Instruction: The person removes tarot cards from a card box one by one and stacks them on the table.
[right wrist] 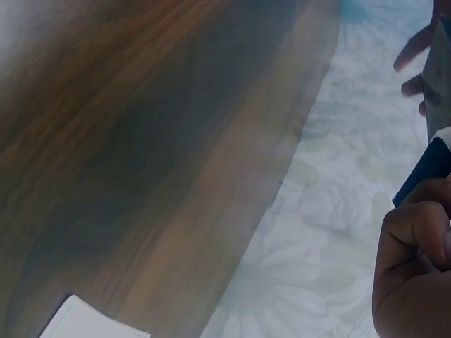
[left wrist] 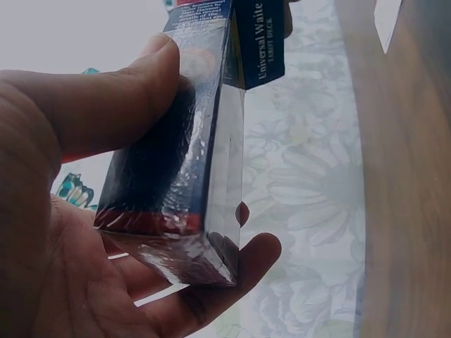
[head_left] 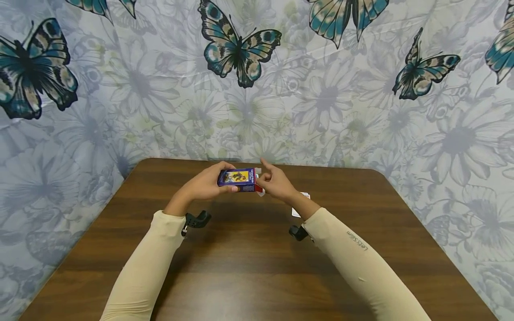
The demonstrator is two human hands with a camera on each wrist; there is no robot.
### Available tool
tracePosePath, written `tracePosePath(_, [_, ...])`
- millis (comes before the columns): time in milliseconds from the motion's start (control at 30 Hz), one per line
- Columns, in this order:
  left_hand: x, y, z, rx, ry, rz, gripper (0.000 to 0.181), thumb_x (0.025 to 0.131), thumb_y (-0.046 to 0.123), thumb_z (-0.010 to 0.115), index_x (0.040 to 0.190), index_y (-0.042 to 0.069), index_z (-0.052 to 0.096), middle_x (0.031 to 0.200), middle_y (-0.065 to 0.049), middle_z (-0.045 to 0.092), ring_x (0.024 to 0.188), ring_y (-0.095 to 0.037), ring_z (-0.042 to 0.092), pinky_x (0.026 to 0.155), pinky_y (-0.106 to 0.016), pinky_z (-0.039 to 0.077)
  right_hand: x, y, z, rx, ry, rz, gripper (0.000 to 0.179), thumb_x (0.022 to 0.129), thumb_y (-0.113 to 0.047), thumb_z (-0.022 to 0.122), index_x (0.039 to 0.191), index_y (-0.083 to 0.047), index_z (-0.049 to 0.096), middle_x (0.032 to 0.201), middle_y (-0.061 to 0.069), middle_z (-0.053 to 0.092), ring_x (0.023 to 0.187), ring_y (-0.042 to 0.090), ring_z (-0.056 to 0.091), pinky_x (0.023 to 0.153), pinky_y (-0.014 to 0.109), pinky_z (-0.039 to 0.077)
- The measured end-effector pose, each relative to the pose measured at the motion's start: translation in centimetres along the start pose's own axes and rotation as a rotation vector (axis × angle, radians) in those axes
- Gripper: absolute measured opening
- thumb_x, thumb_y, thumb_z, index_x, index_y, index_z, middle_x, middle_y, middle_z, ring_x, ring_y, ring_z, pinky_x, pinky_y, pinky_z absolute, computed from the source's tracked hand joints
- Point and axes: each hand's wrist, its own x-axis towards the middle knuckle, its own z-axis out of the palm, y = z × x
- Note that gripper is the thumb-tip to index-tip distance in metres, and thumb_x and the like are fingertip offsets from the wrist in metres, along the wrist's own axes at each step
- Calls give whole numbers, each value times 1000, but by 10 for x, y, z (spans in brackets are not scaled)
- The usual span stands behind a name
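My left hand [head_left: 206, 182] grips a dark blue tarot deck box [head_left: 237, 177] with a yellow picture on its front, raised over the far part of the table. In the left wrist view the thumb presses one face of the box [left wrist: 169, 141], with fingers under the opposite side, and shiny clear wrap covers its lower end. The box's end flap [left wrist: 259, 46], lettered "Universal Waite Tarot Deck", stands folded out. At that end, my right hand [head_left: 277, 180] pinches the flap with curled fingers, one finger pointing up. The right wrist view shows the curled fingers [right wrist: 416, 239] against the blue flap [right wrist: 426, 169].
A white card or leaflet [head_left: 296, 213] lies on the brown wooden table [head_left: 241, 267], partly hidden behind the right wrist. Behind the table's far edge hangs a floral cloth [head_left: 160, 89] with butterflies. Dark straps with cameras [head_left: 197, 220] sit on both wrists.
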Motion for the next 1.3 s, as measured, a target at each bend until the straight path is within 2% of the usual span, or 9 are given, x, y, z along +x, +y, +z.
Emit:
tracePosePath(100, [-1, 0, 0, 1, 7, 2, 64, 89, 40, 73, 138, 11, 44, 120, -11, 61, 100, -22, 61, 89, -42, 50, 1, -2, 3, 2, 16, -5, 74, 95, -7, 54, 158, -9, 15, 62, -5, 53, 49, 7, 32, 50, 23, 30])
tracePosePath(300, [-2, -2, -2, 3, 16, 4, 64, 88, 41, 73, 138, 11, 45, 121, -11, 61, 101, -23, 61, 91, -43, 49, 0, -2, -2, 34, 5, 13, 75, 96, -12, 61, 158, -12, 18, 59, -6, 47, 50, 8, 31, 51, 24, 30])
tracePosePath(467, [-2, -3, -3, 19, 24, 0, 65, 88, 41, 74, 138, 11, 45, 122, -11, 60, 103, -24, 60, 92, -44, 48, -7, 4, -16, 57, -8, 25, 78, 96, -19, 65, 158, -14, 18, 56, -6, 43, 47, 8, 28, 49, 25, 28])
tracePosePath(633, [-3, -4, -3, 25, 26, 3, 65, 87, 41, 74, 138, 11, 45, 123, -12, 60, 105, -24, 59, 93, -44, 48, -17, 11, -33, 86, -22, 44, 77, 95, -18, 65, 158, -17, 20, 57, -7, 41, 48, 7, 28, 48, 25, 27])
tracePosePath(800, [-3, -5, -3, 15, 29, 4, 67, 87, 43, 74, 138, 11, 46, 123, -12, 60, 105, -24, 60, 93, -44, 48, -28, 13, -48, 85, -58, 59, 76, 96, -21, 66, 157, -23, 22, 56, -6, 39, 45, 7, 26, 45, 24, 25])
tracePosePath(1000, [-2, -7, -4, 13, 38, 5, 68, 86, 44, 74, 138, 10, 46, 123, -11, 60, 104, -24, 59, 93, -45, 47, -35, 19, -57, 94, -145, 47, 77, 95, -20, 67, 158, -21, 22, 55, -8, 35, 45, 7, 24, 45, 25, 23])
tracePosePath(1167, [0, -7, -3, 13, 42, 1, 67, 86, 42, 75, 137, 10, 47, 122, -12, 61, 104, -24, 59, 93, -44, 48, -39, 22, -55, 81, -245, -8, 83, 95, -13, 66, 159, -19, 15, 56, -7, 38, 44, 6, 25, 44, 24, 24])
tracePosePath(1300, [1, -6, -2, 15, 44, -2, 66, 86, 42, 75, 137, 10, 47, 121, -11, 61, 103, -24, 59, 92, -44, 48, -41, 19, -48, 55, -259, -15, 93, 91, -13, 70, 160, -21, 8, 55, -7, 36, 43, 6, 26, 44, 23, 26])
